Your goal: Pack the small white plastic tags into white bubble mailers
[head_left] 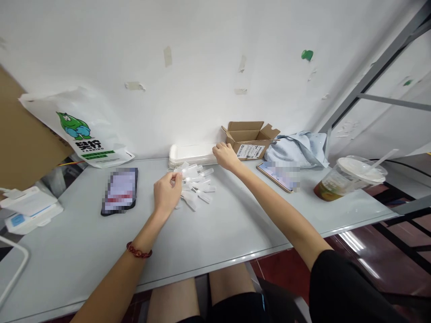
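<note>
A loose pile of small translucent plastic pieces with flat, flared ends (198, 185) lies on the grey table. At its left edge is my left hand (167, 193), its fingers closed in a pinch; what sits between the fingertips is hidden. Behind the pile, against the wall, lies a low stack of flat white sheets or bags (193, 154). My right hand (225, 155) is closed at the right end of this stack, fingers curled over its edge. How many layers it grips cannot be told.
An open cardboard box (249, 139) stands right of the stack, beside a light blue cloth bag (298, 150). One phone (278, 175) lies in front; another phone (119, 190) lies left. A lidded drink cup (346, 177) leans at right. A white printed bag (79, 128) stands far left.
</note>
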A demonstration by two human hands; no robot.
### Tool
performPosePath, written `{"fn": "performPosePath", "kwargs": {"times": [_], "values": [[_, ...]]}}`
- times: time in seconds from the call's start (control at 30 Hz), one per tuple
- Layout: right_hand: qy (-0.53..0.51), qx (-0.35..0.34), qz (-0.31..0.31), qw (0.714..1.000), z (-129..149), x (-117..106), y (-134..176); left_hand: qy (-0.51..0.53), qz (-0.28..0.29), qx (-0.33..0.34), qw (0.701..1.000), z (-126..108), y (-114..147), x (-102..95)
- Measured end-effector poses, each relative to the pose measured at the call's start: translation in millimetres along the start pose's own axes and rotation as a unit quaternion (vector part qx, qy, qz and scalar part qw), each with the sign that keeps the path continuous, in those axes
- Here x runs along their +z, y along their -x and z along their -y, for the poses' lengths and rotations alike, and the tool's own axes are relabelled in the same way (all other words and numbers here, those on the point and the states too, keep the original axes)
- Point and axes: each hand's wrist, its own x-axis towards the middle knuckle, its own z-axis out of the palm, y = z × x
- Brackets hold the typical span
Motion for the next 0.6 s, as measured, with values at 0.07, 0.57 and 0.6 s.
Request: {"fn": "performPosePath", "kwargs": {"times": [0.07, 0.57, 0.6], "values": [[-0.016, 0.003, -0.058, 0.998, 3, -1, 7, 0.075, 0.01, -0.036, 0.997, 0, -2, -1.8], [-0.15, -0.101, -0.328, 0.927, 41, -7, 78, 0.45, 0.091, -0.262, 0.849, -11, -10, -13.7], [-0.15, -0.108, -0.319, 0.93, 42, -8, 78, 0.46, 0.076, -0.269, 0.843, -9, -12, -13.8]]}}
